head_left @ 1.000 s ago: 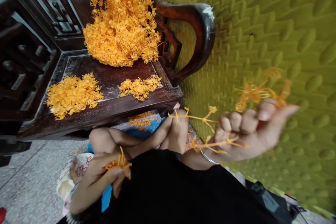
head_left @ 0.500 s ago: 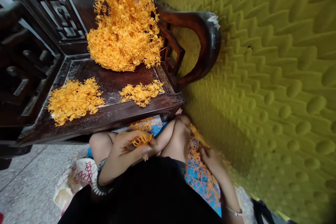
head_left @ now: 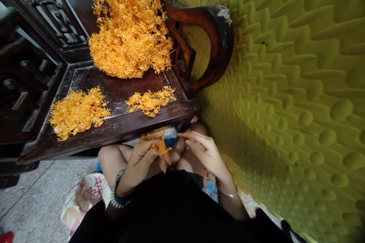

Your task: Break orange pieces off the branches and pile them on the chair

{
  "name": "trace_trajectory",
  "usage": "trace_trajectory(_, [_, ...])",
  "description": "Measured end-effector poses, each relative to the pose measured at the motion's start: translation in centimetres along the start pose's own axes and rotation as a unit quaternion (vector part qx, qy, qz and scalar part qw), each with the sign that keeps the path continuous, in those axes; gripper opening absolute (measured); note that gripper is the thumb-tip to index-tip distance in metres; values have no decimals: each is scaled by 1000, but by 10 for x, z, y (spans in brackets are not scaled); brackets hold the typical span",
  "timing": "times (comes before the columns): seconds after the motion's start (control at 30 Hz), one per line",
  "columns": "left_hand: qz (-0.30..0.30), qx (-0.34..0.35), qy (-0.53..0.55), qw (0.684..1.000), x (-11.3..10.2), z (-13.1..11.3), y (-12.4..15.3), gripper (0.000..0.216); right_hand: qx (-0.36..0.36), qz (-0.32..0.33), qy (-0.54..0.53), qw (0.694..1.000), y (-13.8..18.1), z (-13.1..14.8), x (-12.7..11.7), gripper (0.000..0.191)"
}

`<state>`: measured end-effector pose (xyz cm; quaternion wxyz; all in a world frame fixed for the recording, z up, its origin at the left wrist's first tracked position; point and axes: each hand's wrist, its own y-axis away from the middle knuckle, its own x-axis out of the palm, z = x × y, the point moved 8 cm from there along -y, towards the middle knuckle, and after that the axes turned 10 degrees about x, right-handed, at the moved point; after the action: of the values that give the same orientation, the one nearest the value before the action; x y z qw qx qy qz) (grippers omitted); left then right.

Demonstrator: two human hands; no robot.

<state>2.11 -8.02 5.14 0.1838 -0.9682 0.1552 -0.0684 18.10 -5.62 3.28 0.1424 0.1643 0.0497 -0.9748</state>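
My left hand [head_left: 142,158] is over my lap, its fingers pinching a small orange plastic flower piece [head_left: 162,147] with thin curled prongs. To its right, apart from it, my right hand [head_left: 203,150] is raised with thumb and fingers closed together and the index finger pointing at the piece. Whatever is between those right fingertips is too small to make out. On the wooden chair seat [head_left: 119,109] in front lie a loose orange pile [head_left: 78,112] at left and a smaller orange pile [head_left: 151,101] at right. Behind them rises a tall orange heap [head_left: 131,41].
A curved wooden armrest [head_left: 221,49] stands beside the yellow embossed wall [head_left: 299,95] on the right. Orange pieces lie over a blue sheet [head_left: 210,186] beside my leg. A white cloth bag with red print [head_left: 85,193] rests on the speckled floor [head_left: 34,201].
My right hand has come up from the orange pieces on the blue sheet to near my left hand. The left hand still holds an orange piece and has shifted slightly right.
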Motion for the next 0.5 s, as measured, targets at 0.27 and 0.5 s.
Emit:
trace_trajectory(0.27, [-38, 26, -125, 991, -2, 0, 5, 53, -134, 10, -196, 971, -24, 56, 29, 11])
trace_trajectory(0.5, [-6, 41, -285, 958, -2, -13, 7, 29, -98, -61, -208, 971, -20, 46, 24, 5])
